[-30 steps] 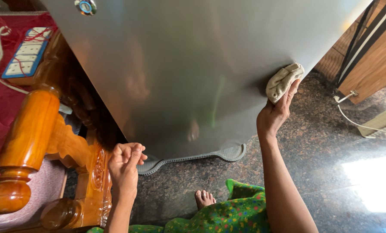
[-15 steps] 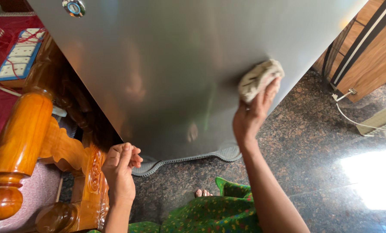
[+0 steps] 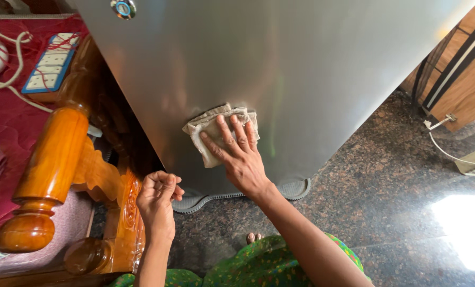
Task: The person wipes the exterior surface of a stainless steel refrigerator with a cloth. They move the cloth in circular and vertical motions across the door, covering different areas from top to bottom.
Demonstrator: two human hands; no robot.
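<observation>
Pressing flat against the grey metal appliance panel (image 3: 301, 69), your right hand (image 3: 237, 157) spreads its fingers (image 3: 228, 132) over a folded beige cloth (image 3: 212, 127) and pins it to the lower left part of that surface. The palm is open, not clenched; the cloth is held by pressure between hand and panel, with its creased edges sticking out above and to the left of your fingertips.

Your left hand (image 3: 159, 199) is curled into a loose fist, thumb tucked against the fingers, holding nothing that shows. It rests against the carved wooden furniture frame (image 3: 121, 212), just beside the panel's bottom left corner.

Below the panel a grey ribbed mat (image 3: 296, 188) peeks out onto the speckled granite floor (image 3: 386, 175), where a bright patch of light lies at the right. Green patterned fabric (image 3: 280, 263) covers your lap, and toes show just beside its edge. A round badge (image 3: 123, 8) sits near the panel's top. To the left, a thick turned wooden post (image 3: 49, 165) stands beside a red cover, on which a white and blue switch strip (image 3: 49, 66) lies with white cords (image 3: 14, 87). At the far right stands a wooden door with dark stripes (image 3: 463, 69), a white cable (image 3: 450, 151) trailing beneath it.
</observation>
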